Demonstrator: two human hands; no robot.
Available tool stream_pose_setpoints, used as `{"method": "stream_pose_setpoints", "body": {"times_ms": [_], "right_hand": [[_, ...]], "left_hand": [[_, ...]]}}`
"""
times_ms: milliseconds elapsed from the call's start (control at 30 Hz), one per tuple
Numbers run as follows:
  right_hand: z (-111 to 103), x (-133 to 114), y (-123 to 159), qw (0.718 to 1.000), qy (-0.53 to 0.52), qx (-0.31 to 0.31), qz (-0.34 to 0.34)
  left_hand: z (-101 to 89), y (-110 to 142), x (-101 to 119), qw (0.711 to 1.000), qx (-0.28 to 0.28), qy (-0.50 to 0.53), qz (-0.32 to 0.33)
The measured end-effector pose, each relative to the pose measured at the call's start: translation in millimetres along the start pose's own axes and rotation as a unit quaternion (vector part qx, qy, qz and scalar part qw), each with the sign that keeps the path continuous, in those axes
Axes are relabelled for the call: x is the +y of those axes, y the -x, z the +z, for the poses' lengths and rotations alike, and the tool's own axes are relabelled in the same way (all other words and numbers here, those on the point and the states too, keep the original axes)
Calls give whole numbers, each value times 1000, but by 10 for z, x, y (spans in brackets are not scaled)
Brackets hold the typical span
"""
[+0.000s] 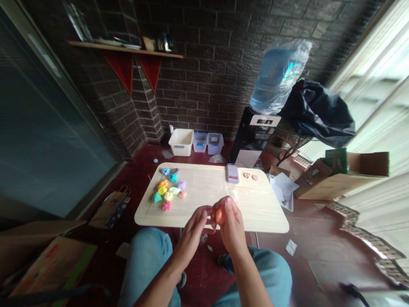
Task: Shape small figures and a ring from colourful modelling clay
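Lump (220, 216), orange, sits in right hand (231, 222), left hand (195, 226) just beside

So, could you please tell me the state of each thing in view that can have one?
Right hand: closed on the orange lump
Left hand: loosely curved beside it, contact unclear
Orange lump: held, roughly rounded
Coloured lumps: grouped on the table
White tub: open-topped
Clear bins: lids unclear
Cardboard box at right: open
Water bottle: upside down on the dispenser, plastic-wrapped

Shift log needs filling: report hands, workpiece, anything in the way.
Right hand gripping orange lump. Left hand alongside, contact with lump unclear. Colored lumps apart, on left side of table. Nothing seen blocking either hand.
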State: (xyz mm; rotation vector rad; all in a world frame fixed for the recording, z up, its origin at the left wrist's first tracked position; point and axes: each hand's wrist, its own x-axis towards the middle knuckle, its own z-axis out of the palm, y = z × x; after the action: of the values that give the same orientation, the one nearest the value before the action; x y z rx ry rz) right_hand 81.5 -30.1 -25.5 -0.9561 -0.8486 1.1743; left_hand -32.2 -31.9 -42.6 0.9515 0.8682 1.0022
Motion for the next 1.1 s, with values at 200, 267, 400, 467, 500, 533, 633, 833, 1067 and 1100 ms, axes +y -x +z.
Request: {"method": "stream_pose_setpoints", "body": {"times_ms": [200, 267, 400, 467, 500, 533, 633, 833, 1067, 1100], "right_hand": [[-5, 48, 93, 910, 342, -144, -183], [-19, 58, 78, 871, 425, -137, -204], [-76, 70, 31, 835, 507, -75, -201], [-90, 64, 25, 830, 516, -68, -201], [-89, 57, 28, 830, 514, -68, -203], [-86, 47, 34, 834, 508, -67, -205], [-70, 9, 60, 867, 449, -56, -208], [-94, -44, 60, 937, 309, -2, -162], [-116, -64, 71, 949, 288, 18, -122], [-112, -75, 79, 950, 288, 11, -123]], "left_hand": [[48, -57, 108, 969, -56, 227, -81], [29, -58, 106, 969, -70, 219, -86], [-82, -50, 83, 986, -79, 135, -63], [-134, -56, 100, 991, -86, 86, -50], [-151, -62, 118, 992, -91, 66, -48], [-160, -70, 142, 993, -99, 54, -47], [-152, -105, 228, 989, -107, 88, -44], [-165, -188, 400, 956, -72, 251, -132], [-150, -242, 486, 959, -95, 237, -123], [-131, -254, 473, 967, -82, 212, -116]]}}
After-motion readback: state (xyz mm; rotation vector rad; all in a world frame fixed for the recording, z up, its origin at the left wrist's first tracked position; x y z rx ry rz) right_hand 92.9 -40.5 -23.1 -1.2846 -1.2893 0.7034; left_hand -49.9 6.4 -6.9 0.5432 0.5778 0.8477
